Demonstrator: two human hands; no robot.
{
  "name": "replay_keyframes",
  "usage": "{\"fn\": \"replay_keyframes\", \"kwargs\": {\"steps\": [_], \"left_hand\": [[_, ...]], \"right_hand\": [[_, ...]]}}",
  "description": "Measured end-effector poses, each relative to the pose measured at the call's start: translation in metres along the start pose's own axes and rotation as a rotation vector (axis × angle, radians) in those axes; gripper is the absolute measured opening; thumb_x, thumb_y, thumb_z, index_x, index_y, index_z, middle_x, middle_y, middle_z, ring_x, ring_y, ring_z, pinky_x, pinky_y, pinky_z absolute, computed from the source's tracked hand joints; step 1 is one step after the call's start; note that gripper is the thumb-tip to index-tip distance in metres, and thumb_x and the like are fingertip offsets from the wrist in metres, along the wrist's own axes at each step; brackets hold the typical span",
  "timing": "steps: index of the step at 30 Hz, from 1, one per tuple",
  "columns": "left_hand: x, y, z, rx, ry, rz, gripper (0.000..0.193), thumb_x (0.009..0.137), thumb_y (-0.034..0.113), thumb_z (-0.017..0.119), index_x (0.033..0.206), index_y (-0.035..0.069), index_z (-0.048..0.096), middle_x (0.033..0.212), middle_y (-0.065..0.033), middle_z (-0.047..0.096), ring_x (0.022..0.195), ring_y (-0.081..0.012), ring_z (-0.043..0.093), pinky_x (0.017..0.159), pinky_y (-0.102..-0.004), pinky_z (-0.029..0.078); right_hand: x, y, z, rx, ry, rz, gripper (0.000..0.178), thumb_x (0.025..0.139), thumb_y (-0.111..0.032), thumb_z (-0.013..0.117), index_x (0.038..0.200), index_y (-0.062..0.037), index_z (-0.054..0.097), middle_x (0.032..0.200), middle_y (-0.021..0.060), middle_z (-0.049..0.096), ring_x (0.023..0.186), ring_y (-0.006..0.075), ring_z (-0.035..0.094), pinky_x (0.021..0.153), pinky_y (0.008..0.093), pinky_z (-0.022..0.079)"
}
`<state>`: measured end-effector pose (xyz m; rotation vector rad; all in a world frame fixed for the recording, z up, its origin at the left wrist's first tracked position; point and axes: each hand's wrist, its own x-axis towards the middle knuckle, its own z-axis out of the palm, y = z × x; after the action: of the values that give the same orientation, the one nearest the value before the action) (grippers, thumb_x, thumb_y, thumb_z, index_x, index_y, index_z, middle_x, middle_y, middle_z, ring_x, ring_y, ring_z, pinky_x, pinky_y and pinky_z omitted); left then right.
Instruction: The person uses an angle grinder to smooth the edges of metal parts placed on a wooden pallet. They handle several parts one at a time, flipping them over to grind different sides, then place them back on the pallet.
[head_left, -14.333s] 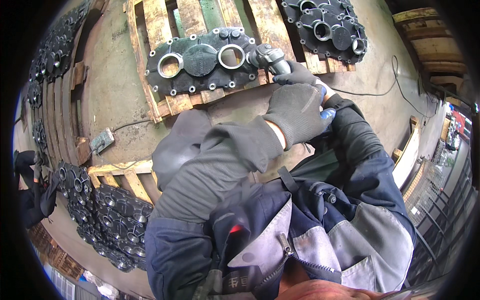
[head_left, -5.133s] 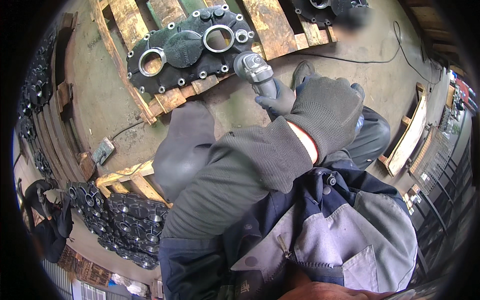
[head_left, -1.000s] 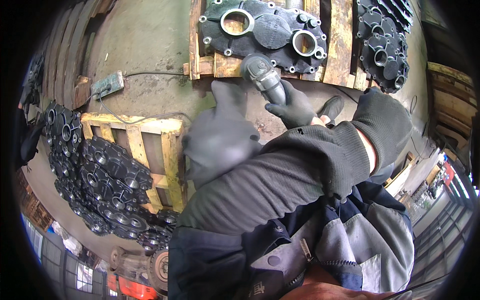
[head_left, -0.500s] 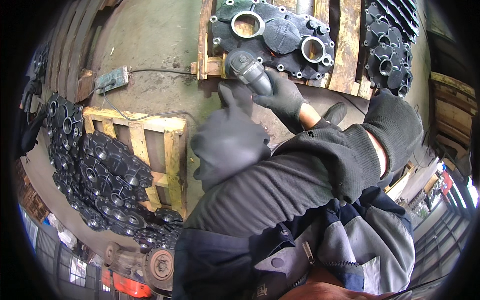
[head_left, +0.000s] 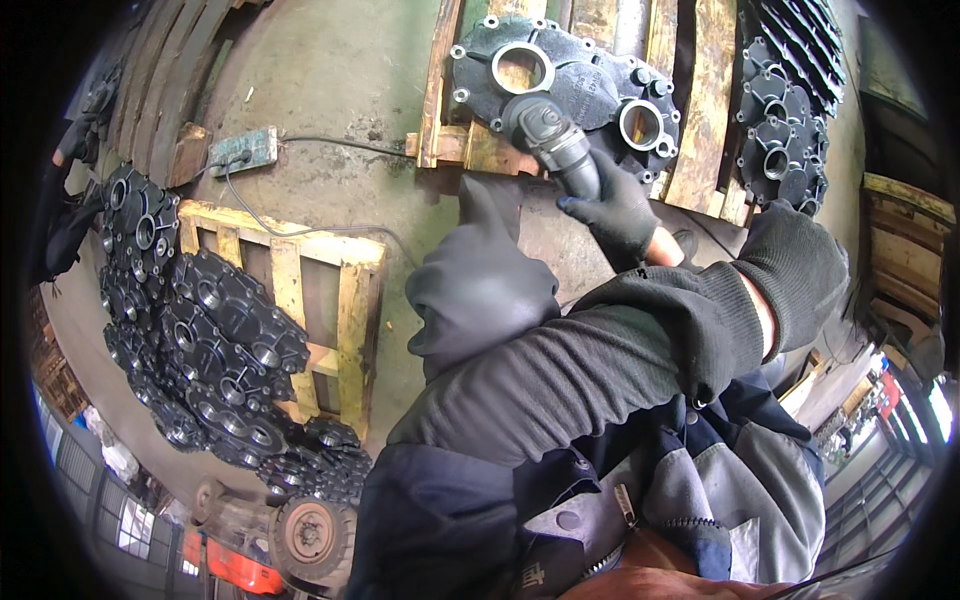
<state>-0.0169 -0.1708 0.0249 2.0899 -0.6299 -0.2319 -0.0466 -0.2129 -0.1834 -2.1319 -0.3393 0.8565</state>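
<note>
1. While your right hand wraps the body of the grinder, line the wrist up behind it; a firm hold probably steers better than a hard squeeze.

2. Your cover lies on the slats of the pallet, beyond your hands. The grinder's head overlaps its near-left edge in view; you cannot tell from this angle whether the disc touches.

3. Your left hand sits off to the right, well apart from the grinder, with your left forearm crossing your body. Its fingers are hidden, so whether they are spread, curled or holding something cannot be told. If the reach allows, a second hand on the tool would likely steady it.

4. The step looks like dressing the cover's edge. Light, even passes along the contour should serve best; ease off at each boss so you don't gouge it.

5. Steer the disc clear of the left bore's bright ring, which looks easy to nick.

6. Mind the cable running from the box toward the pallet; slack there could snag.
</note>
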Motion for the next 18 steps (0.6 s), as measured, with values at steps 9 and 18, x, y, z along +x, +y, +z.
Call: {"fn": "replay_keyframes", "kwargs": {"steps": [9, 18], "left_hand": [[0.021, 0.014, 0.008, -0.130, 0.581, 0.147, 0.031, 0.096, 0.032, 0.064, 0.105, 0.004, 0.073, 0.095, -0.0146, 0.071, 0.086, -0.0308, 0.069, 0.079, -0.0515, 0.051], [0.033, -0.002, -0.021, -0.223, 1.098, 0.279, 0.025, 0.094, 0.031, 0.063, 0.092, 0.008, 0.072, 0.083, -0.0117, 0.066, 0.080, -0.0294, 0.064, 0.079, -0.0511, 0.047]], "right_hand": [[0.125, -0.047, -0.168, 0.117, 0.361, -0.326, 0.044, 0.091, -0.023, 0.085, 0.124, -0.0011, 0.066, 0.098, 0.0074, 0.074, 0.084, 0.0157, 0.071, 0.077, 0.0324, 0.060], [0.133, -0.184, -0.147, -0.049, 0.231, -0.334, 0.036, 0.094, -0.013, 0.077, 0.126, -0.0002, 0.065, 0.097, 0.0074, 0.071, 0.074, 0.0154, 0.068, 0.065, 0.0299, 0.058]]}}
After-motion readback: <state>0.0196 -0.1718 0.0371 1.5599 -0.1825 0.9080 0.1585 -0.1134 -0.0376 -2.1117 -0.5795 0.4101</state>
